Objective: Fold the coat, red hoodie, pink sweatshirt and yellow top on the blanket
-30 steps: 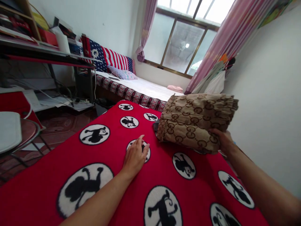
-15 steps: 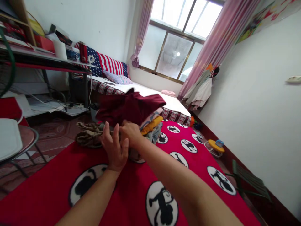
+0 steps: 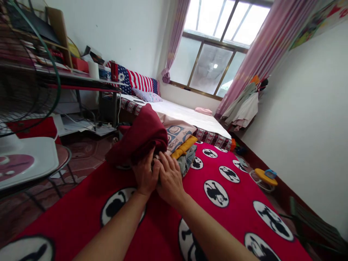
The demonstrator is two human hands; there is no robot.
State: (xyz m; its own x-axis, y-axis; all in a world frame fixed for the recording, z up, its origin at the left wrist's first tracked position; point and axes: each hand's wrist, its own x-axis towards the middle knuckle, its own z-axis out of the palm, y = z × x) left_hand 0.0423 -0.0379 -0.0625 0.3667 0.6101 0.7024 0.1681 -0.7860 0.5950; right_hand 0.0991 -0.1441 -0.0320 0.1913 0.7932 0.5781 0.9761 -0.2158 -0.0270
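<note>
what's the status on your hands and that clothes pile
Left hand and right hand side by side, fingers against the near edge of the clothes pile. Maroon garment on top, pile on red blanket. Nothing between hands and pile.

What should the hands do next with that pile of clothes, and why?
Probably nudge the maroon cloth rightward, squarer over the pile. The left hand and right hand sit at the pile's near edge, and the maroon cloth bulges well left of the yellow cloth below it.
</note>
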